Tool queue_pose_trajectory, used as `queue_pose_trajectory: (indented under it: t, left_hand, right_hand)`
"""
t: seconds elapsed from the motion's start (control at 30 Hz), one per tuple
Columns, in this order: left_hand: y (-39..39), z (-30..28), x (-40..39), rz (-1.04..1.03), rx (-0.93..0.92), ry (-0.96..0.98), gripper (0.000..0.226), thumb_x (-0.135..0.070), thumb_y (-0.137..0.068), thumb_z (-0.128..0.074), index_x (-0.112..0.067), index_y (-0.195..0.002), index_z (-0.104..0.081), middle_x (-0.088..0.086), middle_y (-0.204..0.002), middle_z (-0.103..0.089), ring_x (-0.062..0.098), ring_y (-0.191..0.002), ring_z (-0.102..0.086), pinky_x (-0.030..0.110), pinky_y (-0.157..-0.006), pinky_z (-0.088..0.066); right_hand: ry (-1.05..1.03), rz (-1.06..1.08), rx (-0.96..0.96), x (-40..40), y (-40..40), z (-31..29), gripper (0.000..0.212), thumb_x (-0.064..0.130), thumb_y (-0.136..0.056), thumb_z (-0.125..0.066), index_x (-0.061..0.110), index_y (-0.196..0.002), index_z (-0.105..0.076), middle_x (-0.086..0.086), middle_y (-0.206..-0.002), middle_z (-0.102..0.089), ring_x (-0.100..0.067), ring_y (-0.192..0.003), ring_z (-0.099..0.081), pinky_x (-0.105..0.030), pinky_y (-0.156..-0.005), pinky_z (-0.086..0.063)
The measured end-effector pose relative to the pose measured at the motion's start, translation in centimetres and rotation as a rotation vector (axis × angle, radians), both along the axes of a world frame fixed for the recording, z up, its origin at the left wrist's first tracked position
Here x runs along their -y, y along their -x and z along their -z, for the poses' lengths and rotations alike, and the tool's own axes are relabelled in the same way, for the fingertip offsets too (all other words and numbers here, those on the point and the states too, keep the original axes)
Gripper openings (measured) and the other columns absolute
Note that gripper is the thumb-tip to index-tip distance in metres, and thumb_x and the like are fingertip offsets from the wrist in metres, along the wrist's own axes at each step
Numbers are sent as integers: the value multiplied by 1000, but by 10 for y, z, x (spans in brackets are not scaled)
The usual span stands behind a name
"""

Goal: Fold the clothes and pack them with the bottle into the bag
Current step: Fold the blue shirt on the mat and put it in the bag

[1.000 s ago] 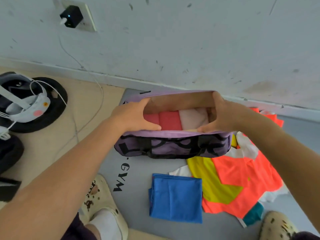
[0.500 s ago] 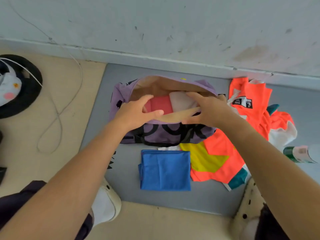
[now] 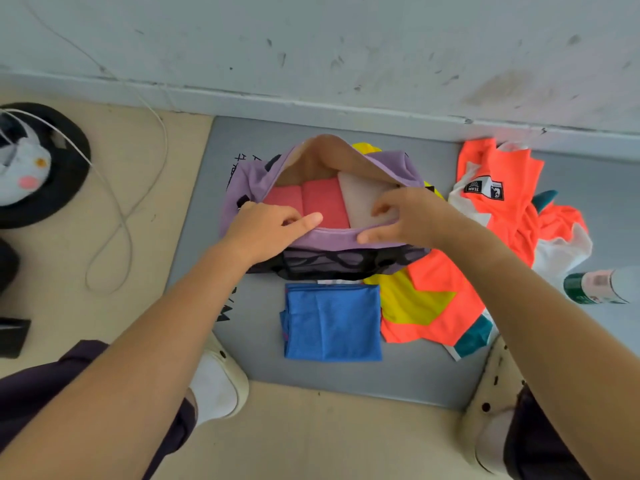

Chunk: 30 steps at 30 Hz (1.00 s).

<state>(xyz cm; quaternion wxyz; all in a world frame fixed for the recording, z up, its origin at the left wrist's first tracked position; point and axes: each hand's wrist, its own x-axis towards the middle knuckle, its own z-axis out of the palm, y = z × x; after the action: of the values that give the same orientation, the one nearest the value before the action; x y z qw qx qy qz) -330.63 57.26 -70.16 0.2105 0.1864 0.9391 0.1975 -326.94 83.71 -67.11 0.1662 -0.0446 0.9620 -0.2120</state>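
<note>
A purple bag (image 3: 329,239) with black lettering stands open on a grey mat (image 3: 381,372). Inside it lie folded pink-red clothes (image 3: 311,199) and a pale folded piece (image 3: 360,195). My left hand (image 3: 266,226) grips the bag's near rim at the left. My right hand (image 3: 405,216) pinches the same rim at the right, fingers curled over it into the opening. A folded blue cloth (image 3: 334,322) lies just in front of the bag. An unfolded orange, yellow and white garment (image 3: 491,216) is spread to the right. A bottle (image 3: 599,284) lies at the right edge.
The wall (image 3: 346,46) runs close behind the bag. A black round object with a white headset (image 3: 31,168) and a loose white cable (image 3: 114,216) lie on the beige floor to the left. My feet in cream clogs (image 3: 218,382) stand at the mat's front edge.
The camera has tilted further down over the bag. Both hands slid from the bag's ends toward the middle of its near rim. The bottle has come into view.
</note>
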Motion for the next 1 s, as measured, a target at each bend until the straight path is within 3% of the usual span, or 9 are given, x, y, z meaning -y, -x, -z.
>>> queue_pose_trajectory:
  t: [0.1,0.17,0.3,0.43,0.6,0.8,0.87,0.93,1.0]
  left_hand:
    - [-16,2,-7,-91,-314,-203,52,-62,-92,-45,-20,-105,-72,-4,-102,-69,21,-103,-58,38,-93,-42]
    - [-39,6,-12,-355,-446,-344,36,-50,-91,-54,-17,-91,-67,-6,-94,-64,15,-94,-53,31,-82,-41]
    - [-99,42,-18,-821,-233,-309,44,-58,-86,-47,-22,-60,-44,-7,-55,-50,13,-56,-48,27,-50,-29]
    - [-134,108,-10,-726,296,-62,34,-48,-86,-63,-15,-92,-62,1,-90,-66,26,-86,-63,30,-65,-43]
    - [-144,144,-1,-878,445,-193,38,-28,-82,-75,-7,-110,-59,3,-103,-69,21,-87,-63,25,-61,-39]
    - [-143,156,9,-811,458,-128,27,-27,-81,-75,-11,-100,-63,-1,-94,-66,20,-88,-62,30,-73,-45]
    - [-146,160,10,-789,450,-130,17,-26,-80,-77,-17,-86,-64,-3,-82,-65,19,-79,-61,29,-73,-45]
    - [-150,162,9,-764,457,-149,19,-25,-78,-78,-25,-72,-61,-9,-70,-62,15,-68,-59,27,-68,-43]
    - [-153,165,6,-743,445,-179,22,-25,-77,-79,-28,-67,-60,-12,-67,-61,12,-65,-57,27,-65,-43]
  right_hand:
    - [169,168,-523,17,-24,3,53,55,-74,-73,5,-86,-63,-9,-86,-60,-25,-86,-52,-36,-78,-41]
    - [249,409,-652,29,-50,15,40,43,-86,-63,9,-72,-49,-4,-71,-50,-19,-72,-44,-31,-66,-34]
    - [256,776,-205,38,-109,75,37,29,-91,-53,16,-61,-35,2,-53,-39,-24,-59,-37,-36,-53,-23]
    - [220,768,374,42,-145,138,35,30,-90,-63,6,-69,-50,-5,-62,-49,-27,-62,-44,-32,-55,-28]
    - [406,938,398,57,-149,167,38,26,-84,-73,9,-58,-52,1,-54,-49,-15,-50,-41,-18,-37,-27]
    - [524,1044,633,49,-165,175,19,19,-88,-69,3,-98,-68,-20,-99,-70,-32,-79,-68,-34,-67,-57]
    - [551,1026,871,39,-176,170,29,19,-91,-66,-4,-109,-62,-20,-92,-70,-31,-66,-70,-41,-59,-59]
    - [314,819,924,29,-179,161,36,30,-89,-68,-3,-102,-61,-17,-79,-69,-26,-53,-68,-36,-51,-57]
    - [-20,643,687,25,-174,155,40,42,-82,-72,5,-93,-57,-18,-87,-69,-33,-73,-69,-34,-55,-48]
